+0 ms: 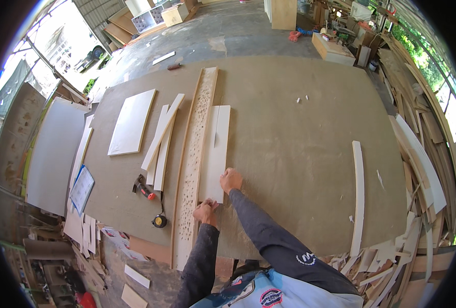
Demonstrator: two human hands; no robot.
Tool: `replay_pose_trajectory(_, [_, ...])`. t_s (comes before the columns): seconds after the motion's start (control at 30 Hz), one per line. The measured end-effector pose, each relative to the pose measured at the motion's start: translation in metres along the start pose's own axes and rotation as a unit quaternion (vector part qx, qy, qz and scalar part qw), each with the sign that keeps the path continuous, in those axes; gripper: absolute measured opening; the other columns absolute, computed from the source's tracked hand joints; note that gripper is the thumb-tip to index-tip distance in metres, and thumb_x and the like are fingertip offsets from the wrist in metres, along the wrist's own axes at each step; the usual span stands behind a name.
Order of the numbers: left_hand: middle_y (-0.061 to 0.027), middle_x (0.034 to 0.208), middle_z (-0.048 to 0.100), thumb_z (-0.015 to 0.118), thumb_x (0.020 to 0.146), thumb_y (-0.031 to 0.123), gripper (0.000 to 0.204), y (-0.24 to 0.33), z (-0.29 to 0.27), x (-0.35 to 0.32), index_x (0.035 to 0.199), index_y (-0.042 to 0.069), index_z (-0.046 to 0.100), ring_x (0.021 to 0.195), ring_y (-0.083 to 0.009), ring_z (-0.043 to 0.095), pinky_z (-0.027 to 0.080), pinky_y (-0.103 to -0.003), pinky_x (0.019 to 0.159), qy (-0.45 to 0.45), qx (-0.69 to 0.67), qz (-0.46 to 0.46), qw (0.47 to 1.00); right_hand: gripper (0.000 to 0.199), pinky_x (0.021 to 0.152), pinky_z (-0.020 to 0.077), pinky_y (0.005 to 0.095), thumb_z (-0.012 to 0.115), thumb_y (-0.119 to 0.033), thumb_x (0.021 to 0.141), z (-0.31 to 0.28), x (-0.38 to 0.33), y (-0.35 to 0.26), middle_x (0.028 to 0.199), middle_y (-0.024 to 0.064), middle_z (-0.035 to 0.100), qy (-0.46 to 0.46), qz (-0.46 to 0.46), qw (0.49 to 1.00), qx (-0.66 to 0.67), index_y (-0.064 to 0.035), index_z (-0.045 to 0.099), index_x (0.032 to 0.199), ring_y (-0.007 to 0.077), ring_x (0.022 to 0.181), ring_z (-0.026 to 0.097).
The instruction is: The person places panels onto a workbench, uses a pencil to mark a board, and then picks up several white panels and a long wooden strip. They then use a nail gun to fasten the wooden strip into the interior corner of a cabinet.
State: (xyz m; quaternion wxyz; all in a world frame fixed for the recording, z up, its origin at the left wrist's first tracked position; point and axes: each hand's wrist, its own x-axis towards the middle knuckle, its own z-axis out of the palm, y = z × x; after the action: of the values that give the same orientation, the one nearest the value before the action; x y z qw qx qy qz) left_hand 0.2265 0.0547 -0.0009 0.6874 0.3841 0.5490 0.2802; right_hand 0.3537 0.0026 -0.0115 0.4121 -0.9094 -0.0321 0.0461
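Note:
Two white boards (216, 159) lie side by side on the big brown tabletop, with a thin dark gap between them towards the far end. My right hand (231, 179) is closed, its curled fingers at the boards' right edge. At their near end my left hand (206, 212) is closed in a pinch; whatever is between its fingertips is too small to make out. Directly left of the boards runs a long pale strip (194, 128) dotted with holes, with brown wooden rails along its sides. My left hand overlaps this strip's right rail.
Left of the strip are crossed white slats (162, 136), a white panel (132, 123), a hammer (144, 188) and a tape measure (159, 220). A clipboard (82, 189) sits at the table's left edge. One long white slat (358, 197) lies right. Scrap wood (413, 246) piles up beyond.

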Motion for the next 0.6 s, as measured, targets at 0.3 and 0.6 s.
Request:
replay_pose_trajectory(0.3, [-0.0194, 0.077, 0.064, 0.059, 0.085, -0.009, 0.01, 0.01, -0.002, 0.004, 0.076, -0.011, 0.061, 0.059, -0.0284, 0.065, 0.061, -0.038, 0.051, -0.021, -0.003, -0.026, 0.999, 0.044, 0.096, 0.0445, 0.0427, 0.072, -0.015, 0.078, -0.009, -0.076, 0.025, 0.127, 0.0213, 0.06, -0.034, -0.197, 0.98, 0.015, -0.0031, 0.061, 0.119, 0.0344, 0.11, 0.057])
replay_pose_trajectory(0.6, [-0.018, 0.104, 0.067, 0.072, 0.071, 0.005, 0.034, 0.054, -0.019, 0.012, 0.103, -0.002, 0.065, 0.097, -0.0334, 0.063, 0.051, -0.04, 0.086, -0.11, 0.558, 0.428, 0.702, 0.053, 0.109, 0.0288, 0.0466, 0.059, -0.028, 0.093, -0.033, -0.091, 0.03, 0.157, 0.0111, 0.035, -0.137, -0.255, 0.949, -0.129, -0.0078, 0.05, 0.142, 0.0252, 0.13, 0.04])
